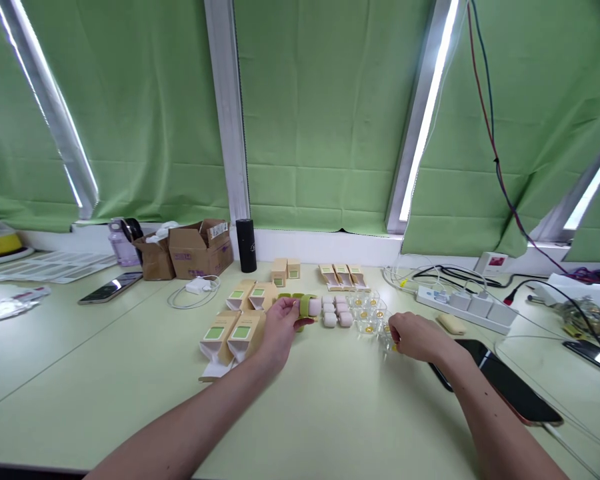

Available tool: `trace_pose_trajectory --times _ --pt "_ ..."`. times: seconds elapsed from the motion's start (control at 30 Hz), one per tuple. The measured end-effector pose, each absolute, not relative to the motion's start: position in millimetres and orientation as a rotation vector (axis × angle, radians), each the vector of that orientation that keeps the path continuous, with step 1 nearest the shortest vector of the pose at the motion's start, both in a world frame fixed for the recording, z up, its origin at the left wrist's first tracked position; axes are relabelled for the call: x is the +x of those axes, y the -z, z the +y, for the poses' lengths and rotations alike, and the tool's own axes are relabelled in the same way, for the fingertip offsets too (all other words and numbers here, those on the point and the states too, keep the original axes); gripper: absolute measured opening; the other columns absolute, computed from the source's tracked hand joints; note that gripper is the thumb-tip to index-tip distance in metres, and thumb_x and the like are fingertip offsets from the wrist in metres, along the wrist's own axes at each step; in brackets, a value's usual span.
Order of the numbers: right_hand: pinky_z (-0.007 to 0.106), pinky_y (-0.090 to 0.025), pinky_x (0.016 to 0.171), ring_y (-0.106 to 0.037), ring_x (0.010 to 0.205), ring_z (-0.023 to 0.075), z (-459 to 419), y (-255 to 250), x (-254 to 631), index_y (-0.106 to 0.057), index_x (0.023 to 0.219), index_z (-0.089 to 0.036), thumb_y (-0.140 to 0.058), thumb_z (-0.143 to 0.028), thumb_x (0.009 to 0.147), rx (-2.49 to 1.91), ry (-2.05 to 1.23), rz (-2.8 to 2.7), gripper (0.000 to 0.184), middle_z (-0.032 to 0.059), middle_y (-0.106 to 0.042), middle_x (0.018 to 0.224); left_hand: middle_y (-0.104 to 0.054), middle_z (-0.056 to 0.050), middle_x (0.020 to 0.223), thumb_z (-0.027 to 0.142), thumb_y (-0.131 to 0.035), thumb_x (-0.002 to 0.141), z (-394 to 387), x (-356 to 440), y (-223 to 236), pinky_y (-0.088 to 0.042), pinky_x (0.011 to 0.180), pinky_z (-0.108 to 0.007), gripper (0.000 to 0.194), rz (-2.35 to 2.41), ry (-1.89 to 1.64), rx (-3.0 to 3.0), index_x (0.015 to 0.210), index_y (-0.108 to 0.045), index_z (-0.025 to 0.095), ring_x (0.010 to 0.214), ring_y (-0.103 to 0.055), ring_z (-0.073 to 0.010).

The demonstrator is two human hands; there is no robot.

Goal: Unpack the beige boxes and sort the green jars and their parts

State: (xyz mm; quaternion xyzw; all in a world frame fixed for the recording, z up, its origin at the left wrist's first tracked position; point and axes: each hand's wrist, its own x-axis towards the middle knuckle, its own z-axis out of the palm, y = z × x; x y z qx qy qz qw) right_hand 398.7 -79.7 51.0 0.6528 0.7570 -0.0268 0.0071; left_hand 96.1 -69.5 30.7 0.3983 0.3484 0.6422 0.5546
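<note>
My left hand [279,328] is closed around a small pale pink block with a green band [306,307], held just over the table. Beside it stand two short rows of small rounded blocks [331,319], white and pale pink. To their right is a cluster of clear little cups [368,325] with gold-coloured centres. My right hand [414,335] is closed at the nearest clear cup [386,342], its fingertips pinched on the rim and partly hidden. Left of my left hand are several kraft paper boxes [246,333] with green labels, their flaps open.
More small boxes [343,277] stand at the back. A phone [505,380] lies by my right forearm, near a power strip [465,307] and cables. A black tumbler [246,246], cardboard carton [200,250], white charger [199,286] and another phone [111,288] are on the left.
</note>
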Motion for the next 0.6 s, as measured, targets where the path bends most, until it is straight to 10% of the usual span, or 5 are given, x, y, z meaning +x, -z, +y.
trace_pose_trajectory --times 0.6 --pt "0.028 -0.028 0.058 -0.059 0.072 0.0185 -95 -74 388 -0.06 0.089 -0.026 -0.067 -0.02 0.077 2.149 0.213 2.574 0.015 -0.0008 -0.066 0.083 -0.073 -0.008 0.094 0.029 -0.085 0.076 -73 97 -31 -0.063 0.078 -0.037 0.029 0.768 -1.464 0.895 0.085 -0.062 0.016 0.082 -0.071 -0.0197"
